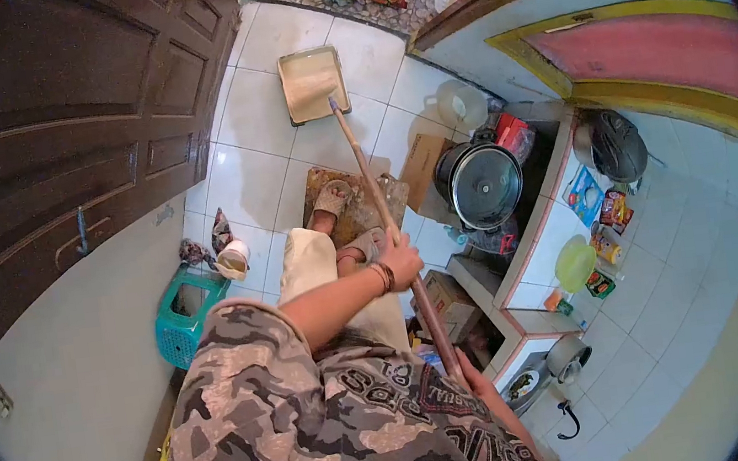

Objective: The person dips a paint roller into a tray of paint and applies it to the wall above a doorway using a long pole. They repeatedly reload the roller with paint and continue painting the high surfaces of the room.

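Observation:
A long-handled paint roller (372, 179) slants from my body down to the floor. Its far end lies in a shallow paint tray (288, 102) holding beige paint, and the paint-covered roller head is hard to tell from the paint. My left hand (403, 261), with bands at the wrist, is wrapped round the middle of the wooden pole. Lower down, close to my shirt, my right hand (472, 376) grips the pole near its butt end; its fingers are partly hidden.
My slippered feet are by a stained board (345, 220). On the right stand a big lidded pot (486, 187), a cardboard box (425, 168) and a tiled counter (535, 265). To the left are a brown door (51, 113), a green basket (180, 327) and a white bucket (233, 259).

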Available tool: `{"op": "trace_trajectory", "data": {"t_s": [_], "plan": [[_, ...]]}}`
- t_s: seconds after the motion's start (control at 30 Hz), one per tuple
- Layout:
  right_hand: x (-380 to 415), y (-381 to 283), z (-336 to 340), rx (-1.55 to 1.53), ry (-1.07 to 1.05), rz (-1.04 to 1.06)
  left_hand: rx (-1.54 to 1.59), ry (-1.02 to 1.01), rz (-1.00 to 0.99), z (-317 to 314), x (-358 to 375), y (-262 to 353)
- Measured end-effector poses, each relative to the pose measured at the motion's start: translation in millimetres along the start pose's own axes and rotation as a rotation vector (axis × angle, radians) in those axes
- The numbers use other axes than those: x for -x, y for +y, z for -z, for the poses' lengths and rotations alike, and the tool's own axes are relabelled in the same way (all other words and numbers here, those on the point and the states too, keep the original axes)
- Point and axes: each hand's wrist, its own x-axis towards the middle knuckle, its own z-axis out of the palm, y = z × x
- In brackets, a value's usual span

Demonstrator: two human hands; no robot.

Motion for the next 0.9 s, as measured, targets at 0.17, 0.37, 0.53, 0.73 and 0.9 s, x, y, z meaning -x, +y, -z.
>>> {"op": "trace_trajectory", "data": {"t_s": [0.17, 0.37, 0.53, 0.73, 0.9], "plan": [[10.7, 32.2, -7.8, 0.017, -0.059, -0.164, 0.065, -0.135, -0.057, -11.8, -8.4, -6.5], [-28.2, -7.1, -23.9, 0.059, 0.015, -0.194, 0.011, -0.127, -0.053, -24.6, -24.3, -45.2], [-57.3, -7.2, -31.1, 0.065, -0.001, -0.317, 0.017, -0.129, -0.036, -16.6, -24.4, -66.9], [-43.4, -12.0, -19.9, 0.041, 0.071, -0.161, -0.005, -0.088, -0.049, 0.3, -22.7, -60.2], [4.9, -23.0, -11.9, 0.154, 0.052, -0.072, 0.097, 0.140, -0.113, -4.7, 8.0, -13.8]]}}
